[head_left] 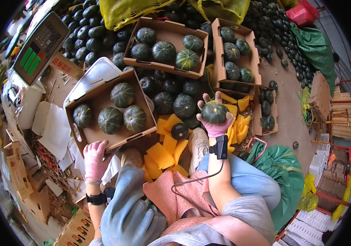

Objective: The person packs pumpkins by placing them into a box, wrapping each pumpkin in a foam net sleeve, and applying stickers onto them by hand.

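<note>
On my right hand, in a pink fingerless glove, rests a small dark green pumpkin, the fingers wrapped round it from below. My left hand, gloved the same way, touches the near left rim of an open cardboard box; its fingers are held together, their tips at the edge. Inside that box lie several pumpkins, with bare cardboard between them. The box sits over the metal pan of a scale, whose display stands at the upper left.
Two more cardboard boxes of pumpkins stand ahead. Loose pumpkins and yellow foam nets lie before my feet. A smaller box is at right, above a green sack. Beyond are pumpkin heaps.
</note>
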Available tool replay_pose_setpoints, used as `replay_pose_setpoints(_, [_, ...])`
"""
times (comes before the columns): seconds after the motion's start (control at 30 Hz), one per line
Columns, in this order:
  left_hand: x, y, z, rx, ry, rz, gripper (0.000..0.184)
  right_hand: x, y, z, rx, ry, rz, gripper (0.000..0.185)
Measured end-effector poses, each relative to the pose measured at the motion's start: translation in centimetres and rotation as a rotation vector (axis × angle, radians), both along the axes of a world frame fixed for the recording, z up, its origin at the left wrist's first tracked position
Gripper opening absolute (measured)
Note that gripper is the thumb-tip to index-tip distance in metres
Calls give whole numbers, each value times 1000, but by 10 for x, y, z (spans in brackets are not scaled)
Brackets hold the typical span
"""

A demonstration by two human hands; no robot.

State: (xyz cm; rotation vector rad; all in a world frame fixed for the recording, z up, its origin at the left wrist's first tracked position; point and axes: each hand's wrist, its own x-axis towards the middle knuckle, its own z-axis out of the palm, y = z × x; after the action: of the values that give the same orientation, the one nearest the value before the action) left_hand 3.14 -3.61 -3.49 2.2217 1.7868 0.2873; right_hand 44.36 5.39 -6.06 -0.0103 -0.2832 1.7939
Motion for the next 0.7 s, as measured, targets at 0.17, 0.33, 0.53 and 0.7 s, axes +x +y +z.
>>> replay_pose_setpoints(0.17, [-3, -6, 5, -12, -10, 37, 56, -69, 1, 41, 14, -1098, -114, 51])
replay_pose_setpoints(0.33, [-5, -9, 14, 308, -77, 166, 95, -172, 4, 51, 959, -2269, -395, 59])
replay_pose_setpoints(0.53, [-10, -5, 7, 537, -193, 174, 102, -166, 4, 60, 972, -2311, -322, 91])
replay_pose_setpoints(0.7, [-9, -3, 7, 504, -212, 174, 92, -133, -4, 68, 909, -2294, -671, 107])
